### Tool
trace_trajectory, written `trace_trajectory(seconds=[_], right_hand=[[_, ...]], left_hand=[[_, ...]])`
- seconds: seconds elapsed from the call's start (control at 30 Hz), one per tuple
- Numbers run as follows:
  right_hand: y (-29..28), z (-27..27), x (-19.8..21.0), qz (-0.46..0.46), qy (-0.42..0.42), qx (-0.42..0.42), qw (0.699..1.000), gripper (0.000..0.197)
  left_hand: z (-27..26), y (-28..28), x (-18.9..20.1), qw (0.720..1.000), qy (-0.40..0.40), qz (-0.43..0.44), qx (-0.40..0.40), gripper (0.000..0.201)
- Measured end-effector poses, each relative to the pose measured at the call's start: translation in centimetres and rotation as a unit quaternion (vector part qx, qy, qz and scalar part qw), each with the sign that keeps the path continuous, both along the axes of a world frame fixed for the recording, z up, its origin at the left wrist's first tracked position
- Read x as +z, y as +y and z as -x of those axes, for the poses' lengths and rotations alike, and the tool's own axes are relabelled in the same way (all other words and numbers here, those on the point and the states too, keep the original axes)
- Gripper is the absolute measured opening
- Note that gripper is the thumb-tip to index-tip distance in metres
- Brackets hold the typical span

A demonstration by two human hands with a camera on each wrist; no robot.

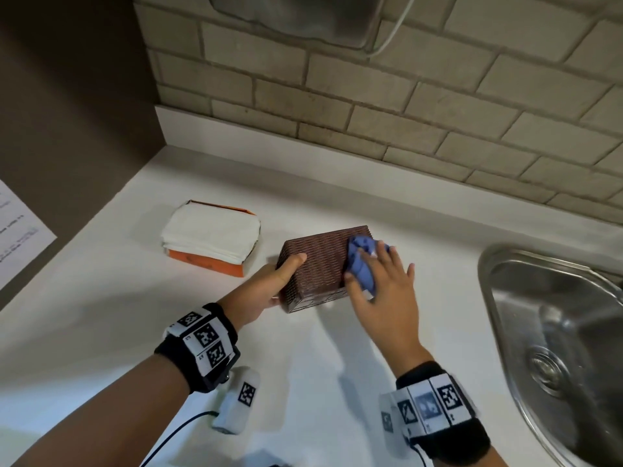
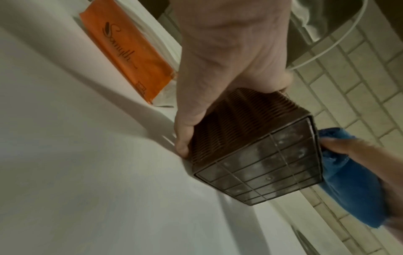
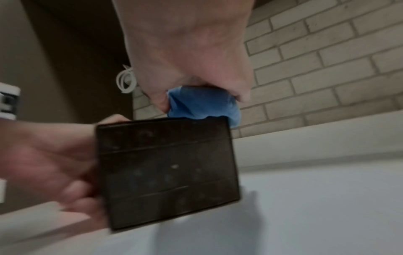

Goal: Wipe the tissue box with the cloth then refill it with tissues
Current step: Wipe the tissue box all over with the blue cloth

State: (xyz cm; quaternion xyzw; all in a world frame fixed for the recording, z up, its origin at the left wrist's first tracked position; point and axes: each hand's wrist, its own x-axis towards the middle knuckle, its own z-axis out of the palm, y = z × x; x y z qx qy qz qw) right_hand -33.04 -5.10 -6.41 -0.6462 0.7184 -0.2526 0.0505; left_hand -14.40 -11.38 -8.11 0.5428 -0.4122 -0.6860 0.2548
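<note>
The brown ribbed tissue box (image 1: 318,264) (image 2: 244,127) (image 3: 165,170) lies tipped on its side on the white counter, its gridded underside facing me. My left hand (image 1: 276,281) (image 2: 218,69) grips its left end, thumb on top. My right hand (image 1: 381,288) (image 3: 191,57) presses a crumpled blue cloth (image 1: 362,264) (image 2: 353,181) (image 3: 202,103) against the box's right end, fingers spread over the cloth. An opened orange pack of white tissues (image 1: 210,242) (image 2: 128,51) lies to the left of the box.
A steel sink (image 1: 553,332) is sunk into the counter (image 1: 135,298) at the right. A brick-tiled wall (image 1: 404,112) runs behind, a dark panel stands at the left. A white cable (image 1: 394,32) hangs from a steel fixture overhead.
</note>
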Motion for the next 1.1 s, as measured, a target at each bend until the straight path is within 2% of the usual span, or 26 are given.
trace_trajectory(seconds=[0.1, 0.2, 0.3, 0.4, 0.47, 0.57, 0.63, 0.7, 0.77, 0.87, 0.97, 1.1], right_hand=[[1.3, -2.9, -0.2, 0.001, 0.049, 0.066, 0.997, 0.071], [1.1, -2.3, -0.2, -0.014, 0.115, 0.098, 0.988, 0.079], [-0.3, -0.6, 0.9, -0.024, 0.073, 0.051, 0.996, 0.086], [-1.3, -1.2, 1.4, -0.008, 0.0, -0.002, 1.0, 0.077], [-1.3, -2.5, 1.0, 0.003, 0.045, -0.016, 0.999, 0.074], [-0.8, -2.6, -0.2, 0.018, 0.105, 0.021, 0.994, 0.072], [-1.1, -0.9, -0.2, 0.016, 0.097, 0.026, 0.995, 0.073], [-1.5, 0.2, 0.1, 0.015, 0.079, -0.006, 0.997, 0.076], [-1.3, -0.8, 0.2, 0.015, 0.098, -0.015, 0.995, 0.077], [0.2, -4.2, -0.5, 0.018, 0.125, 0.057, 0.99, 0.072], [0.4, -3.3, -0.8, 0.026, 0.13, 0.102, 0.986, 0.067], [-1.0, 0.7, -0.5, 0.033, 0.07, 0.021, 0.997, 0.068]], left_hand=[[0.2, -0.2, 0.2, 0.999, 0.012, -0.008, -0.036, 0.046], [0.1, -0.1, 0.3, 0.998, 0.042, -0.013, -0.046, 0.043], [0.0, 0.1, -0.2, 0.999, 0.021, -0.017, -0.023, 0.051], [0.5, 0.1, -0.5, 1.0, 0.008, -0.023, -0.003, 0.051], [0.7, -0.2, -0.8, 1.0, 0.001, -0.025, 0.014, 0.049], [0.7, -0.4, -1.0, 0.999, -0.009, -0.023, 0.022, 0.044], [0.7, -0.5, -1.2, 0.999, -0.01, -0.023, 0.02, 0.045], [0.7, -0.5, -1.3, 1.0, -0.015, -0.017, 0.014, 0.044], [0.9, -0.7, -1.4, 1.0, -0.019, -0.016, 0.02, 0.046], [0.8, -0.9, -1.6, 1.0, -0.018, -0.006, 0.007, 0.04], [0.7, -0.8, -1.7, 1.0, -0.004, -0.009, 0.002, 0.038], [0.8, -0.9, -1.6, 1.0, 0.0, -0.019, 0.02, 0.046]])
